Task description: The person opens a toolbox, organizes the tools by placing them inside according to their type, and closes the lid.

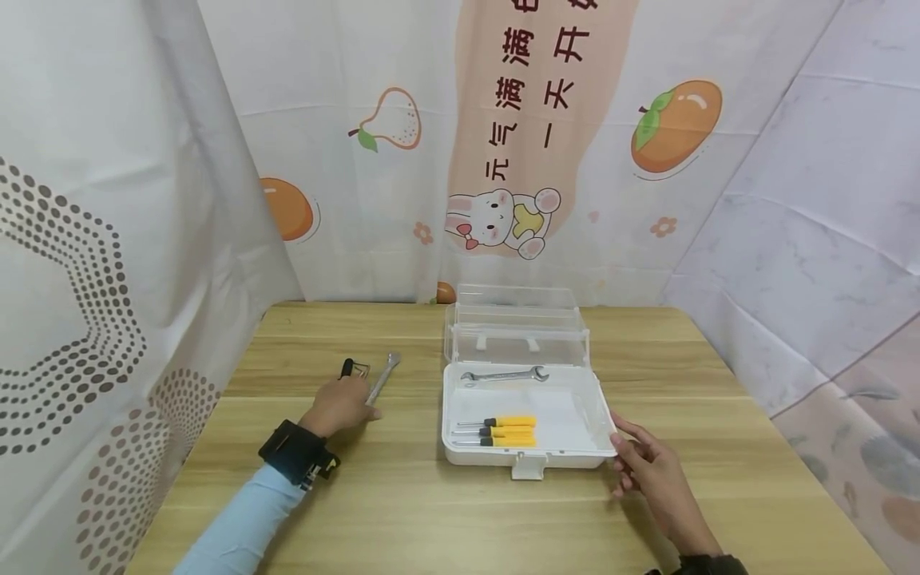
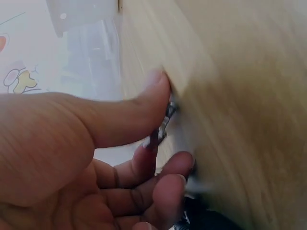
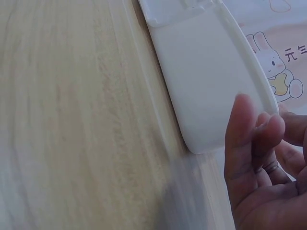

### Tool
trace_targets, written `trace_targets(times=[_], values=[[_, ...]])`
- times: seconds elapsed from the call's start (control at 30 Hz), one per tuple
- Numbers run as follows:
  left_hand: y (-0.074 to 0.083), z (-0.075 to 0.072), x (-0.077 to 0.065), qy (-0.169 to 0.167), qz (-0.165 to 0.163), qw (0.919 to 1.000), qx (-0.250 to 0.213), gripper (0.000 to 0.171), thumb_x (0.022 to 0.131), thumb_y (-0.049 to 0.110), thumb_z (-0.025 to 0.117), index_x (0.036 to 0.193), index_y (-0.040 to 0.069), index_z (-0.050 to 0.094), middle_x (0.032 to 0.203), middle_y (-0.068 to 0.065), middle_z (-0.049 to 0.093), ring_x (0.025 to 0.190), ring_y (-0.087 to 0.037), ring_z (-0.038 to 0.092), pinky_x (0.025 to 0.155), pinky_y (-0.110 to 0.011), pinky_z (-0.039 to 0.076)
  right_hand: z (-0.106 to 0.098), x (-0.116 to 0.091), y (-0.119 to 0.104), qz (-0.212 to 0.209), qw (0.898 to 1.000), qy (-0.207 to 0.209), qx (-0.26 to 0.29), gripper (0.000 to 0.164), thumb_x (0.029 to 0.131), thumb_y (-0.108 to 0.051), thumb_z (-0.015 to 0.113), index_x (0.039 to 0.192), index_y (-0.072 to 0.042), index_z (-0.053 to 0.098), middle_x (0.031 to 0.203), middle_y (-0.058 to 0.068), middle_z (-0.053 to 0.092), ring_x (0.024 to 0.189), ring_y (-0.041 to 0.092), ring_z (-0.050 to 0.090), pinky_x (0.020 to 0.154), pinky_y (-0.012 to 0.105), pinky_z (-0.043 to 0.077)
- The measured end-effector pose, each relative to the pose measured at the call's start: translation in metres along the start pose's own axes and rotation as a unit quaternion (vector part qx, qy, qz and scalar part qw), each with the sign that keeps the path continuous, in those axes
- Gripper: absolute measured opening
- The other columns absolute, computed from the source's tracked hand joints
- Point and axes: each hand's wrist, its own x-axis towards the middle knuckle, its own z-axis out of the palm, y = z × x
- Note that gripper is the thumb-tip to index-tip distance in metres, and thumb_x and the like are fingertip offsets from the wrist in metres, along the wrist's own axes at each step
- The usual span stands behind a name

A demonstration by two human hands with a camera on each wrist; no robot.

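Observation:
My left hand (image 1: 343, 406) is low over the left of the table, pinching a metal wrench (image 1: 384, 378) between thumb and fingers. In the left wrist view the wrench's shiny metal (image 2: 165, 123) shows between thumb and fingertip. Beside this hand lies a black-handled tool (image 1: 348, 367) with a thin metal frame, partly covered by the hand. My right hand (image 1: 647, 467) holds the right front corner of a white toolbox (image 1: 460, 455), thumb at the rim. Its other fingers hang beside the outer wall (image 3: 206, 81). Inside lie an open-ended wrench (image 1: 506, 374) and several yellow-and-black screwdrivers (image 1: 513, 431).
The toolbox's clear lid (image 1: 517, 319) stands raised at its back, with a white latch (image 1: 528, 466) hanging in front. A wooden table (image 1: 431, 519) carries everything. Printed curtains (image 1: 345, 224) rise behind and at both sides.

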Motion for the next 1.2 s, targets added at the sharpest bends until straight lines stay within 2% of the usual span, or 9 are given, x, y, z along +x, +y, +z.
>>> trace_targets(times=[0.3,0.5,0.7,0.93,1.2], values=[[0.001,0.0056,-0.0018,0.036,0.013,0.9992,-0.006,0.023,0.086,0.018,0.084,0.08,0.005,0.066,0.067,0.0,0.055,0.057,-0.017,0.05,0.05,-0.029,0.039,0.0001,0.0007,0.0005,0.002,1.0,0.001,-0.001,0.058,0.104,-0.028,0.063,0.154,-0.005,0.043,0.08,0.01,0.056,0.056,0.01,0.049,0.054,0.035,0.058],[0.0005,0.0069,-0.0048,0.062,0.022,0.9978,-0.008,0.02,0.086,0.015,0.084,0.077,0.005,0.069,0.065,0.001,0.056,0.056,-0.016,0.049,0.048,-0.028,0.038,0.0,0.0013,0.0001,0.005,1.0,0.001,-0.002,0.059,0.104,-0.029,0.063,0.155,-0.005,0.043,0.08,0.009,0.056,0.056,0.01,0.049,0.054,0.035,0.058],[-0.0019,0.0087,-0.0058,0.09,0.048,0.9943,-0.033,0.015,0.087,0.01,0.082,0.077,0.004,0.073,0.067,0.001,0.061,0.056,-0.015,0.049,0.05,-0.027,0.039,0.0005,0.0007,0.0,0.005,1.0,0.003,-0.002,0.059,0.104,-0.029,0.063,0.154,-0.005,0.044,0.081,0.011,0.057,0.056,0.01,0.049,0.054,0.035,0.058],[-0.0049,0.0085,-0.0077,0.118,0.039,0.9916,-0.037,0.012,0.088,0.007,0.079,0.077,0.006,0.074,0.069,0.002,0.058,0.058,-0.015,0.049,0.051,-0.029,0.039,0.0024,0.0014,0.0003,0.001,1.0,0.001,0.004,0.058,0.104,-0.028,0.063,0.153,-0.004,0.044,0.08,0.01,0.057,0.055,0.01,0.05,0.053,0.036,0.058],[-0.0089,0.0094,-0.0092,0.185,0.058,0.9809,-0.009,0.01,0.086,0.006,0.081,0.08,0.005,0.073,0.08,-0.004,0.065,0.068,-0.017,0.057,0.058,-0.034,0.05,0.0,0.0016,0.0007,0.002,1.0,-0.001,0.006,0.059,0.104,-0.027,0.063,0.154,-0.004,0.043,0.08,0.009,0.057,0.057,0.01,0.05,0.054,0.035,0.057]])
